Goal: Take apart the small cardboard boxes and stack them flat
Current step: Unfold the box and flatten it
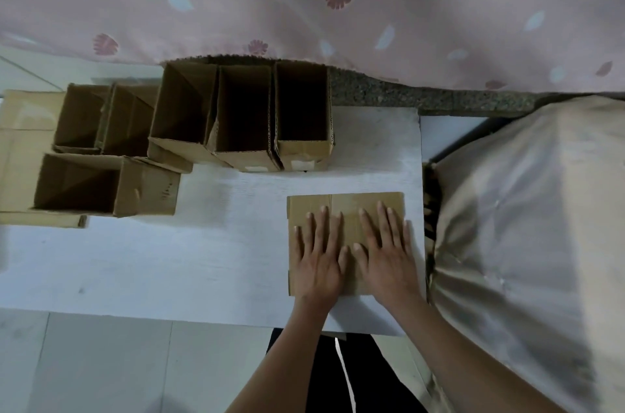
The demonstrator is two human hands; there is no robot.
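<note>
Far left, a flat brown cardboard sheet (23, 142) lies on the table edge, partly under the boxes. On it, an open box lying on its side (105, 184), mouth facing left and up, scribbled marks on its right panel. Behind it, two smaller open boxes (101, 118) side by side, touching. Right of those, a row of three taller open boxes (241, 115) standing upright, walls touching each other, back against the bedspread; white labels on the front faces of the two on the right. White table (169, 260) carries everything.

Right of centre, near the table's right edge, a flattened box (348, 206) lies flat on the table, well apart from the upright row. Left hand (318, 257) rests palm down on its left half, fingers straight and spread, nothing pinched. Right hand (385, 250) just beside it, palm down on the right half, fingers straight and slightly spread, thumbs nearly touching. Both grips flat and pressing on the cardboard, not curled round it.

Top, a pink patterned bedspread (372, 6) hangs over a speckled ledge (389, 94). Far right, a beige shiny cloth (524, 226) draped beside the table. Below, pale floor tiles (101, 362) and dark trousers (365, 375) with a white stripe.
</note>
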